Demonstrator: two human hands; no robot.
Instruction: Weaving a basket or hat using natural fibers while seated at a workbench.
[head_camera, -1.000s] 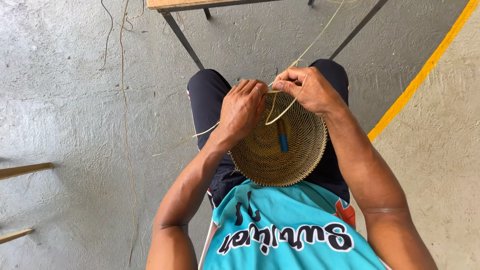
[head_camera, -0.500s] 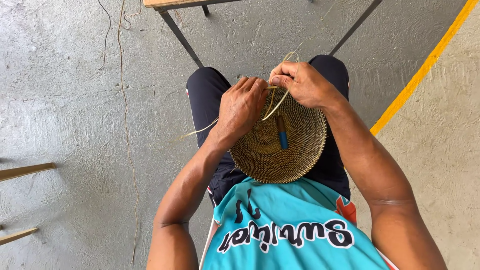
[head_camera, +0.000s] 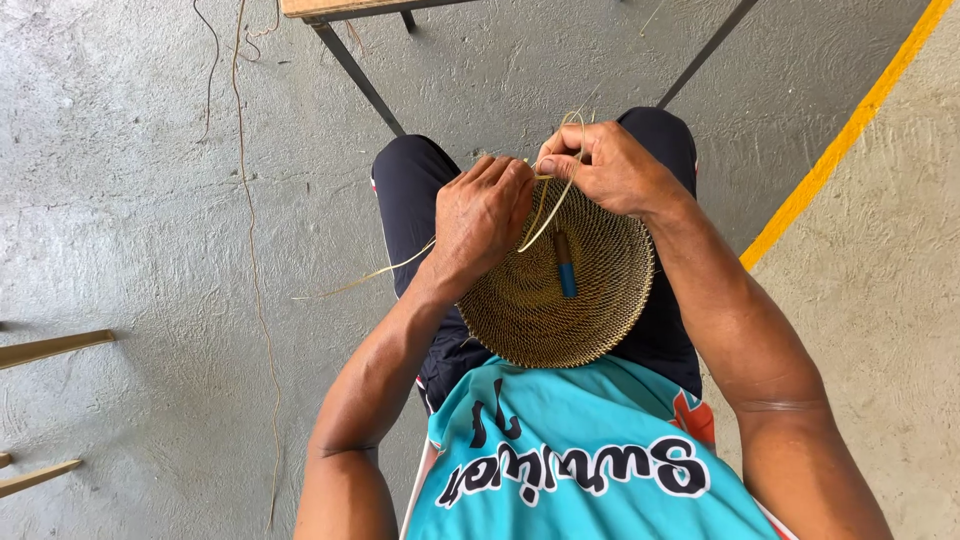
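Note:
A round woven basket (head_camera: 590, 300) of thin tan strands rests on my lap, its open side up. A small tool with a blue handle (head_camera: 566, 270) lies inside it. My left hand (head_camera: 480, 215) grips the basket's far rim from the left. My right hand (head_camera: 605, 165) pinches a pale weaving strand (head_camera: 545, 215) at the rim's far edge, and the strand loops down into the basket. Another loose strand (head_camera: 365, 278) trails out to the left past my left wrist.
I sit on a grey concrete floor area with a yellow painted line (head_camera: 840, 140) at the right. A wooden table top with dark metal legs (head_camera: 355, 70) stands ahead. Thin strands (head_camera: 250, 230) lie on the floor at left, beside wooden slats (head_camera: 50, 348).
My right hand has drawn the long strand in, so the length that rose toward the table now shows only as a short loop at the rim. Both hands stay on the basket.

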